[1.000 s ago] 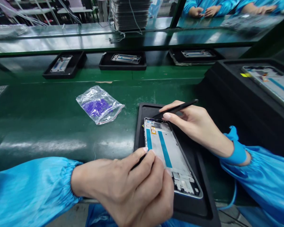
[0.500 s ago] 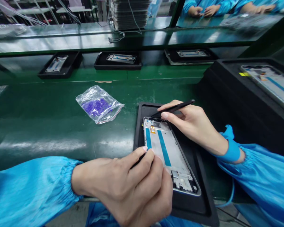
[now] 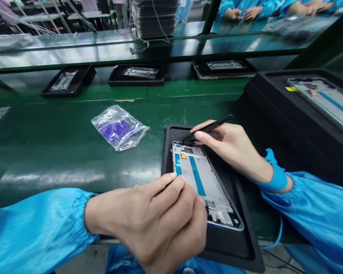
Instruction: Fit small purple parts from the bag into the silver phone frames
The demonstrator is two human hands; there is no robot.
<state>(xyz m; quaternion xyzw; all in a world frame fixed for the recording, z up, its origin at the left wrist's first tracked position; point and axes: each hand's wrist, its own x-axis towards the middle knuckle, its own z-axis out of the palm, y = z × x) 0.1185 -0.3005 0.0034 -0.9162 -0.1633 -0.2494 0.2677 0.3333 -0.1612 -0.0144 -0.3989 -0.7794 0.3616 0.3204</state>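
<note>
A phone's metal mid-frame with blue strips lies in a black tray, tilted across it. My right hand is closed around black tweezers, whose tips reach the frame's top edge. The exact contact point is too small to make out. My left hand is closed over the frame's lower left side, with thumb and forefinger pinched at its left edge. Whatever those fingers hold is hidden. An orange flex piece shows near the top of the frame.
A clear zip bag of purple bits lies to the left. Several black trays with phone frames line the back. At right, a black tray stack carries another frame. Other people's hands are beyond the bench.
The trays at the back have shifted slightly left. The tweezers' rear end has tipped up a little in my right hand. My left hand stays at the frame's left edge.
</note>
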